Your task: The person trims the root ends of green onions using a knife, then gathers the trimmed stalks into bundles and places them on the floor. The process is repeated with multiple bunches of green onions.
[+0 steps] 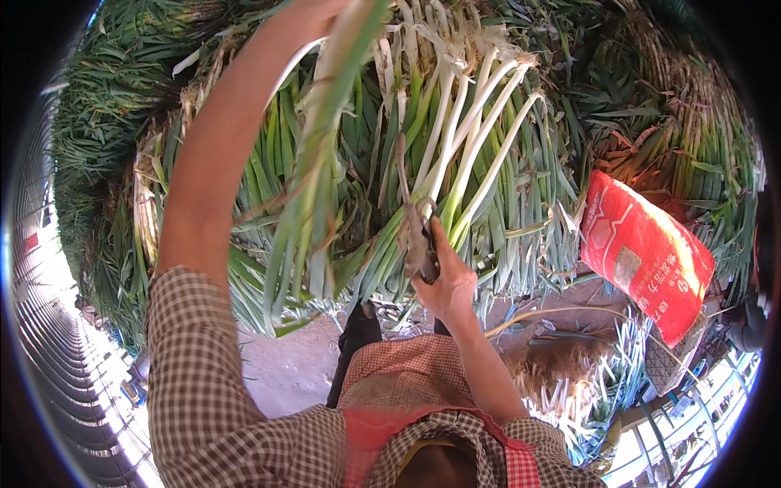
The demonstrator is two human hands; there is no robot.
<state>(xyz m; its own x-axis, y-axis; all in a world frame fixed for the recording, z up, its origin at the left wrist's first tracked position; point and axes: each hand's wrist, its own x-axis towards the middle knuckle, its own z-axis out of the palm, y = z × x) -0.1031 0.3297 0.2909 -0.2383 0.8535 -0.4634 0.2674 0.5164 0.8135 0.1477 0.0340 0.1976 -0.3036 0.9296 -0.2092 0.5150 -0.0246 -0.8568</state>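
Note:
My right hand (451, 280) grips a pair of scissors (418, 244) by the worn, dirty handles. The thin blade points away from me over a bed of green onions (518, 183). Several peeled green onions with white stems (488, 134) lie on top, just past the scissors, roots facing away. At the far edge of the picture, my left hand (320, 18) is partly cut off. From it hang long green onion stalks (323, 122), blurred and close to the camera; its fingers are mostly hidden.
A red woven sack (647, 256) bearing writing lies at the right. More onion bundles (116, 116) are heaped at the left and far right (701, 134). White-stemmed onions (567, 402) lie near my right side, by a metal rack (689, 427). A ribbed metal wall (55, 366) curves along the left.

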